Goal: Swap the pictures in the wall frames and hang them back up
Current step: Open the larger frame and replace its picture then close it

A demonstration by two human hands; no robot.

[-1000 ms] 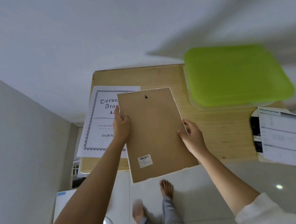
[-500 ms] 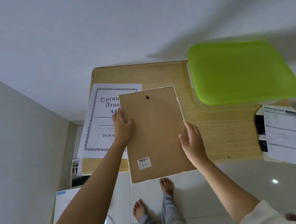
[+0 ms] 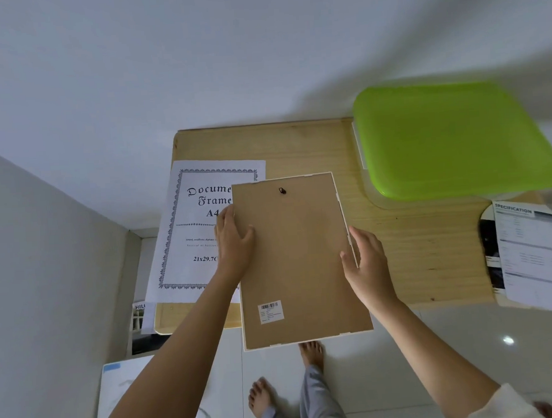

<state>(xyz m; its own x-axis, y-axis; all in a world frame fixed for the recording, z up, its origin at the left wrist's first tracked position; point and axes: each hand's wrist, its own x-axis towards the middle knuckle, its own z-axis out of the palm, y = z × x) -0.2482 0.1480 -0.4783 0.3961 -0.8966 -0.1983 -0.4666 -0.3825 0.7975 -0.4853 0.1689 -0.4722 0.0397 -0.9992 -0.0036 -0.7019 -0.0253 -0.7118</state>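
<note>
Your left hand (image 3: pixel 234 243) and right hand (image 3: pixel 366 261) hold the frame (image 3: pixel 297 265), back facing you; fingers (image 3: pixel 358 236) curl round its side edges.

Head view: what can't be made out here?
Front of the frame, head view: turned away; only brown backing shows.
Text on the document sheet: right part hidden by left hand and frame.
Print on the barcode label: too small.
The specification sheet: blurred, cut by right edge.

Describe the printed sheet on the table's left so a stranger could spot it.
Find the wooden table against the white wall. On its left end lies a white sheet, partly behind the held frame. Unlike the papers at the right, it has an ornate dark border and old-style lettering.
</note>
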